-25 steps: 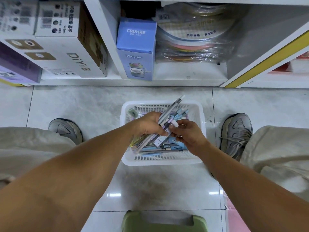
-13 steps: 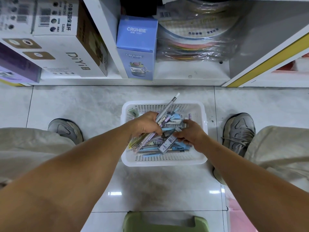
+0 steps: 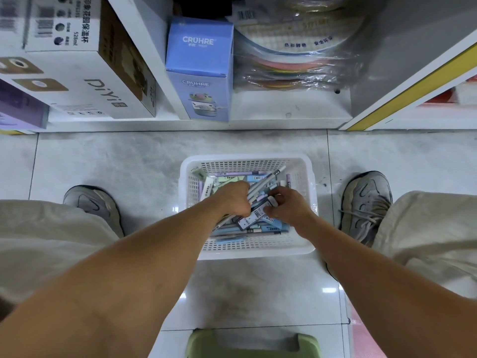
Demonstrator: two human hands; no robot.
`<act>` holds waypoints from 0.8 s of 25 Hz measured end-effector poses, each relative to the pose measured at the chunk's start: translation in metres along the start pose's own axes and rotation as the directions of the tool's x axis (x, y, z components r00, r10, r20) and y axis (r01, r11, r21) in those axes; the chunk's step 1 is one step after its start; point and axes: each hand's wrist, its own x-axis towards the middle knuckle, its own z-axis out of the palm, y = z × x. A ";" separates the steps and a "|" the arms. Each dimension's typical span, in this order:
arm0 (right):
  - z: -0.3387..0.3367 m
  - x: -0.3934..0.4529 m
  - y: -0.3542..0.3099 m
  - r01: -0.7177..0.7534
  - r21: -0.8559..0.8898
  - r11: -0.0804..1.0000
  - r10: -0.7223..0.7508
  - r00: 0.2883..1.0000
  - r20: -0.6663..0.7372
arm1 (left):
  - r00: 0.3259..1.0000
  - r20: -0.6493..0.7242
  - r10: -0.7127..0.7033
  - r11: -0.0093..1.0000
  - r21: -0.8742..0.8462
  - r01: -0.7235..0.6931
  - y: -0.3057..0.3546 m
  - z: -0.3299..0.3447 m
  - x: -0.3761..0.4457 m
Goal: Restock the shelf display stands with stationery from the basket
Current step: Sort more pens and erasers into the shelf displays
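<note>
The white mesh basket [image 3: 247,250] is sitting on the tiled floor [image 3: 116,161] between the person's grey sneakers, in front of the white shelf unit [image 3: 289,109]. It is holding a heap of pens, slim stationery boxes and erasers. The left hand [image 3: 233,197] is gripping a bundle of pens [image 3: 260,187] fanning up to the right over the basket. The right hand [image 3: 289,205] is pinching a dark labelled refill box [image 3: 254,215] low among the contents.

Restocking looks barely begun: the basket is far from empty, no display stand is showing, and stock is only being gathered.

Compared with a second ago, both hands are sitting deeper in the basket, and the bundle is lying lower, its tips now inside the rim.
</note>
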 end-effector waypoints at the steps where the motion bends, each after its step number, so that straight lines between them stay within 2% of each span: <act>1: -0.001 -0.001 0.004 0.019 0.031 0.999 -0.020 1.000 0.000 | 1.000 -0.005 0.010 1.000 0.000 -0.010 0.000 -0.001 0.001; 5: 0.001 -0.007 0.007 0.074 0.107 0.992 -0.076 0.997 0.014 | 1.000 0.007 0.016 0.999 -0.049 -0.016 -0.005 -0.002 0.002; 8: 0.004 -0.008 -0.002 0.054 0.178 0.983 -0.050 0.998 -0.023 | 0.999 -0.039 -0.003 1.000 -0.028 0.002 -0.009 -0.003 -0.002; 13: -0.004 -0.007 -0.015 0.063 0.027 0.998 -0.061 0.997 -0.052 | 1.000 -0.027 -0.003 0.994 0.109 0.006 -0.009 -0.003 -0.006; 17: -0.006 -0.009 -0.021 0.075 -0.131 0.989 -0.075 0.997 0.000 | 1.000 -0.015 0.010 0.987 0.163 -0.008 -0.010 -0.001 -0.007; 19: -0.007 -0.009 -0.021 0.061 -0.110 0.992 -0.060 0.998 0.015 | 1.000 -0.016 0.015 0.991 0.134 -0.013 -0.009 0.000 -0.007; 20: -0.007 -0.009 -0.020 0.054 -0.026 0.998 -0.053 0.998 0.022 | 1.000 -0.015 0.005 0.995 0.100 -0.004 -0.008 0.000 -0.007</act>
